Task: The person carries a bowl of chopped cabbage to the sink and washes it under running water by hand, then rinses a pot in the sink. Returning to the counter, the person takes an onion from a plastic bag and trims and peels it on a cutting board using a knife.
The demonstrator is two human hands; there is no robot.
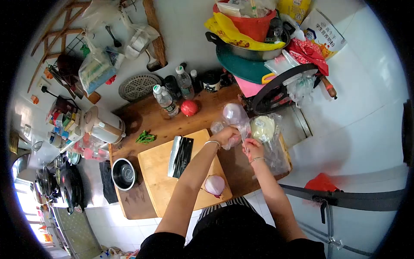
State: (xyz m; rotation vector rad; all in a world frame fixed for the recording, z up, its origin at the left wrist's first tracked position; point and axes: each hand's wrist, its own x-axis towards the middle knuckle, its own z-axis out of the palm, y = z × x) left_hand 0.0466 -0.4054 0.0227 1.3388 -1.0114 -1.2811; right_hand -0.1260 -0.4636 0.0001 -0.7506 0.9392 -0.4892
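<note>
My left hand (226, 135) grips a clear plastic bag (245, 126) near the back right of the wooden table. A pale purple onion (233, 113) shows through the bag, and something pinkish lies under my left hand. With closed fingers, my right hand (253, 149) pinches the bag's gathered edge. Just beyond it sits a pale green round vegetable (263, 128) in another clear bag. Nearer my body, a purple onion (214, 185) rests on the wooden cutting board (161, 196). A cleaver (180, 156) with a dark, wet-looking blade lies flat on that board.
Left on the table (129, 200) are a steel bowl (124, 174) and green peppers (145, 137). A round red item (189, 108) and plastic bottles (165, 101) stand at the back. An electric kettle (103, 124) is far left; a pot (254, 52) stack rises back right.
</note>
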